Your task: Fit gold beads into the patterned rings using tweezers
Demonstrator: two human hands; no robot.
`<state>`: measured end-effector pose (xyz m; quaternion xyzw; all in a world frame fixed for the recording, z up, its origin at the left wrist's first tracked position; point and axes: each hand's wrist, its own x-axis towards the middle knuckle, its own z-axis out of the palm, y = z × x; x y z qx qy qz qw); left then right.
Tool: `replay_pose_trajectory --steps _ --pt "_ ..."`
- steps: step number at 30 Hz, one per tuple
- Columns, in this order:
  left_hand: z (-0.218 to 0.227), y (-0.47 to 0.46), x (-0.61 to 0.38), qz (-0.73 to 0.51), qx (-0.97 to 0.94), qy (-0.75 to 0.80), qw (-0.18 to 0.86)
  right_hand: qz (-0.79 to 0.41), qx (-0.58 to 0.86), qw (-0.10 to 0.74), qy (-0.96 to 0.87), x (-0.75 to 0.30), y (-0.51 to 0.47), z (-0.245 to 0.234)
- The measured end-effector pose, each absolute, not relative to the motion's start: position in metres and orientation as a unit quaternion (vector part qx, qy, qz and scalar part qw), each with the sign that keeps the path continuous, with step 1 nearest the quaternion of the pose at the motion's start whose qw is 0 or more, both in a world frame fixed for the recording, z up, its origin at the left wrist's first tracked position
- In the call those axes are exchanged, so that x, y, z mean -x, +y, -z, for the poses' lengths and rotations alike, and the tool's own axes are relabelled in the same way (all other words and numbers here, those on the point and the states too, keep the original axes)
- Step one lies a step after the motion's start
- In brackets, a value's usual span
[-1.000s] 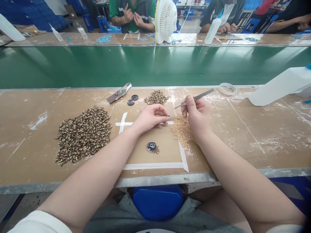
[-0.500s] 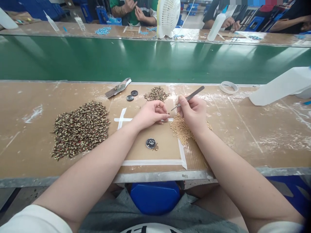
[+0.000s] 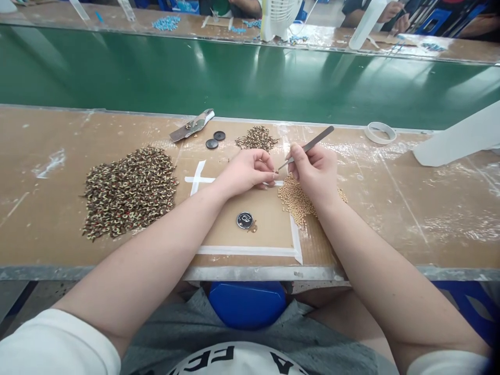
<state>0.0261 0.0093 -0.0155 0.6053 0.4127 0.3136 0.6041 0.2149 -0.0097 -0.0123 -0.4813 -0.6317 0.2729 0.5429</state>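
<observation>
My right hand grips metal tweezers, their tip pointing down and left to the fingertips of my left hand. Thumb and fingers of my left hand pinch a tiny dark piece, too small to make out, and the tweezer tip is at it. Below my right hand lies a heap of small round tan beads. On the tape-framed area in front of me sits a small round black dish with a silver rim, a brown smear beside it. Beyond my hands is a small pile of dark-and-cream pieces.
A large heap of dark-and-cream pieces lies at left. Two black discs, a crumpled packet, a tape roll and a white bottle stand around. Past the green belt are a fan and co-workers.
The tweezer tip has come down against the piece in my left fingertips. The view has tipped downward, so everything sits higher in the picture. The dish has stayed in place.
</observation>
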Motion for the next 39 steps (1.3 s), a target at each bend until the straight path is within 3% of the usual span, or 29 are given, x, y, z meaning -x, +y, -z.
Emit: replay_pose_trajectory --steps 39 --pt "0.0208 0.0112 -0.0259 -0.362 -0.582 0.381 0.62 -0.321 0.477 0.508 -0.641 -0.2177 -0.0078 0.0087"
